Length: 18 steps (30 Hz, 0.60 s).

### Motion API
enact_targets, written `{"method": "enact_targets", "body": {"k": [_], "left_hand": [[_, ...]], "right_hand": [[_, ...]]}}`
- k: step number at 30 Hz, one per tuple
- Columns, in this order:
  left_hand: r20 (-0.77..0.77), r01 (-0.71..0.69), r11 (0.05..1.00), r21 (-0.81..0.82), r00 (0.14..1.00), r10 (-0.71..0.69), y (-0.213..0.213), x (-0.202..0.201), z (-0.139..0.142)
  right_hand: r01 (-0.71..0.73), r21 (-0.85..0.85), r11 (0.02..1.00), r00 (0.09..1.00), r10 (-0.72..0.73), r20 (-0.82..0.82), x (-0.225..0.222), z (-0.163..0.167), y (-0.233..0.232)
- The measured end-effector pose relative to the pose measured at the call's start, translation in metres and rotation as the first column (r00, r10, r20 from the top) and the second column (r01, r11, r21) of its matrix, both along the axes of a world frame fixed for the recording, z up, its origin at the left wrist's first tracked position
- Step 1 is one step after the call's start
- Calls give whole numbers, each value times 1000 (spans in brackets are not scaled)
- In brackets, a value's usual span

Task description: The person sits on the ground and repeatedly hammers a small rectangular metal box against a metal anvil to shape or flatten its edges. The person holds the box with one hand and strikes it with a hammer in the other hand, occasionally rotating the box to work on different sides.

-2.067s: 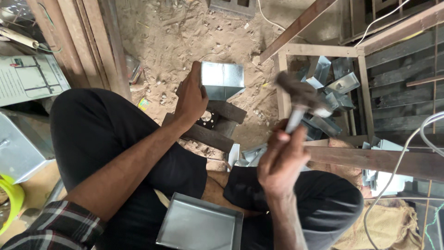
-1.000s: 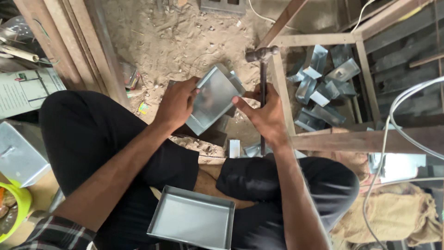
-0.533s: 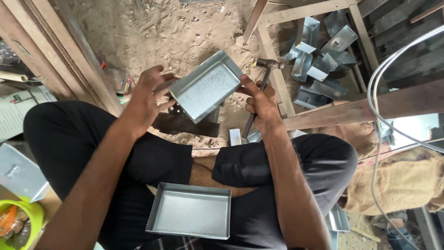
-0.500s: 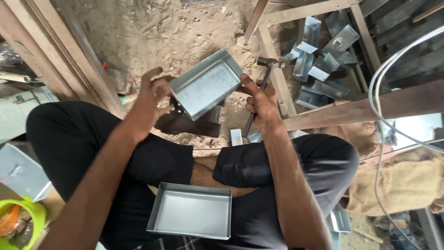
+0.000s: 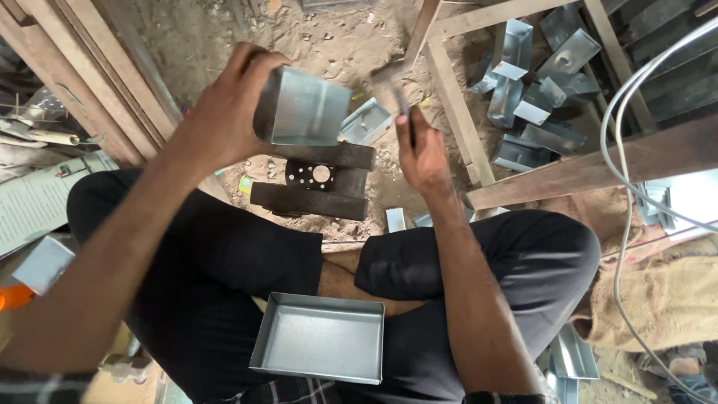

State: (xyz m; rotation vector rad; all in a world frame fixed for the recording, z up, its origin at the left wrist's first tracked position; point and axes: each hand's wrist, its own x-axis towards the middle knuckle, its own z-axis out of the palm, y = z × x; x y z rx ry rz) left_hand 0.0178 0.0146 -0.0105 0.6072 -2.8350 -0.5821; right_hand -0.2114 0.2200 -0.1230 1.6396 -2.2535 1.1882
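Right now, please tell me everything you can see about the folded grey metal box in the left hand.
The folded grey sheet-metal box looks like thin galvanised steel, dull and clean, with bent side walls. It is tipped on its side, held above dark metal blocks on the sandy floor. The left hand grips its left edge; nothing else touches it.

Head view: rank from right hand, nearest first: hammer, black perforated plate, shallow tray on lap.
1. hammer: gripped in the right hand.
2. black perforated plate: on the dark block, toward the left.
3. shallow tray: on the lap, lowest in frame.
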Motion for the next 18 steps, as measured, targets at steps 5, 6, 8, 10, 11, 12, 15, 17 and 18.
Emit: {"method": "enact_targets", "body": {"k": [5,6,8,10,11,12,15,17,18], "left_hand": [[126,240,957,-163,967,-221,-7,-11,8],[149,255,953,-164,961,-232,-6,-14,8],[195,283,942,-180,949,-248,-3,-20,5],[246,291,932,-217,940,-237,0,-25,1],[232,279,933,-229,946,-226,2,-27,-1],[218,267,933,-242,952,-216,4,-27,-4],[177,235,934,-270,965,-192,9,-26,-8],[136,210,934,-290,975,-177,11,-26,-10],[115,197,932,-304,979,-170,12,-26,-10]], "right_hand": [[-145,506,850,989,146,38,22,0,-1],[-156,615,773,988,124,96,31,0,-4],[-163,634,756,987,137,89,44,1,-10],[-177,454,873,974,223,-50,54,0,-16],[-191,431,882,975,221,-21,57,-1,-18],[-204,407,890,976,219,9,60,-2,-21],[-184,463,867,982,182,49,61,-5,-25],[-172,496,851,984,169,52,60,-7,-26],[-177,488,855,984,172,55,58,-8,-26]]}}
